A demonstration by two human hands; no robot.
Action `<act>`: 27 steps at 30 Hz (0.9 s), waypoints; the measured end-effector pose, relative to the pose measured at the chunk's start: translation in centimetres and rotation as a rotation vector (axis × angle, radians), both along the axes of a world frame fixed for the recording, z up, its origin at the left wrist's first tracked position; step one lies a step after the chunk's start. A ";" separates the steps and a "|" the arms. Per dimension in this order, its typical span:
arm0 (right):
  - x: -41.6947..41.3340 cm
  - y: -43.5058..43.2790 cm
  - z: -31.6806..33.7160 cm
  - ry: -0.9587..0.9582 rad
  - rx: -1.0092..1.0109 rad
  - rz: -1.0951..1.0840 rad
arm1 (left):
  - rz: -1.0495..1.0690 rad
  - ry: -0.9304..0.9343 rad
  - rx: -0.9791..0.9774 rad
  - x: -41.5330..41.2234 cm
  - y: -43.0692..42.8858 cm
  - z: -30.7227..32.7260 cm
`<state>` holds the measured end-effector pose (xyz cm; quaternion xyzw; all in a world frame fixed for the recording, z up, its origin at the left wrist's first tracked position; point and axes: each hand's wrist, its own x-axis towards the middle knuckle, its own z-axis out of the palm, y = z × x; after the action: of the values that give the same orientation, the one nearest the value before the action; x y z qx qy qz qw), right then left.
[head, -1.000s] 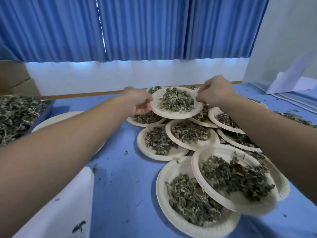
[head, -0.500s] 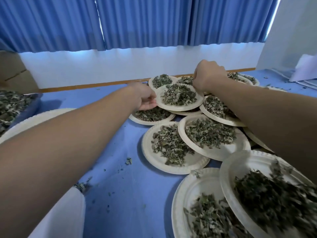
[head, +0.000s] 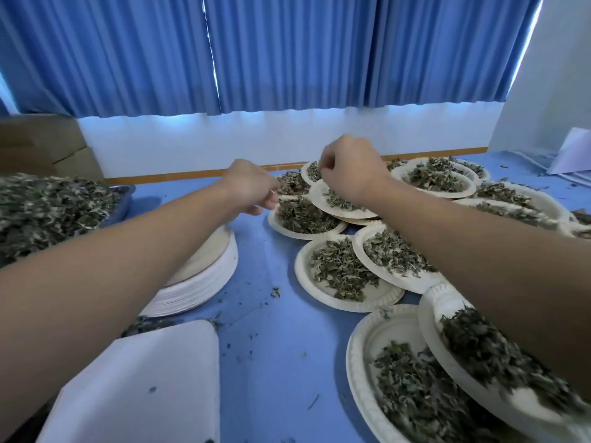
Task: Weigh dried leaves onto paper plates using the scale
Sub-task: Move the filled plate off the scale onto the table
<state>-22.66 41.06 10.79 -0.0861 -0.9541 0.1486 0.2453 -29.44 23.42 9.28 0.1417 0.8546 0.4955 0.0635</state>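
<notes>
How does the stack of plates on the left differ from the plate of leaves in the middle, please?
The stack of plates is many piled up; the middle plate is one, lying flat. The stack's visible top is bare; the middle plate holds dried leaves. Both are round, pale and sit on the blue table.

Both arms are bare. The left forearm and right forearm run uncovered to the left hand and right hand. A tiny pale glint by the left fingers is too small to identify.
</notes>
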 end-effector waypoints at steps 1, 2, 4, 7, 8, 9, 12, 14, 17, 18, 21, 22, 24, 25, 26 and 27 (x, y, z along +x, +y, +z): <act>0.4 -1.9 -0.4 -0.013 0.005 0.072 | -0.013 0.072 -0.042 0.5 -1.4 -0.1; 0.9 -4.0 -0.8 -0.037 0.024 0.146 | -0.019 0.137 -0.089 1.1 -2.9 -0.4; 2.0 -7.9 -1.9 -0.077 0.057 0.283 | -0.016 0.272 -0.166 2.3 -6.0 -1.0; 3.1 -12.8 -3.3 -0.096 0.101 0.424 | -0.001 0.500 -0.148 4.1 -10.4 -1.3; 3.4 -14.2 -3.6 -0.096 0.125 0.460 | -0.008 0.549 -0.146 4.6 -11.8 -1.2; 3.5 -15.3 -3.7 -0.095 0.155 0.492 | -0.033 0.573 -0.168 5.2 -13.2 -1.0; 3.9 -17.7 -3.9 -0.127 0.255 0.546 | -0.164 0.573 -0.399 6.5 -16.9 -1.2; 4.1 -18.3 -3.8 -0.145 0.278 0.569 | -0.247 0.556 -0.511 7.0 -18.9 -1.5; 4.9 -18.5 -3.9 -0.158 0.300 0.630 | -0.364 0.554 -0.573 7.7 -21.0 -2.1; 5.2 -18.4 -3.9 -0.166 0.334 0.651 | -0.395 0.581 -0.575 7.8 -21.5 -2.3; 5.6 -17.9 -3.6 -0.184 0.418 0.652 | -0.425 0.638 -0.526 7.8 -22.2 -2.7; 5.6 -17.8 -3.4 -0.178 0.435 0.648 | -0.425 0.649 -0.517 7.7 -22.3 -2.7; 5.4 -17.8 -3.0 -0.164 0.501 0.655 | -0.446 0.674 -0.534 7.5 -22.4 -2.5; 5.4 -17.9 -2.8 -0.164 0.533 0.663 | -0.463 0.685 -0.547 7.5 -22.4 -2.4; 5.4 -17.9 -2.6 -0.163 0.551 0.671 | -0.480 0.691 -0.557 7.5 -22.4 -2.3; 5.4 -17.9 -2.5 -0.159 0.562 0.681 | -0.492 0.695 -0.565 7.5 -22.5 -2.2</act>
<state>-17.24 23.12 8.26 0.2915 -0.9473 -0.0513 0.1221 -21.97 0.90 7.10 0.4723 0.8673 0.1391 -0.0737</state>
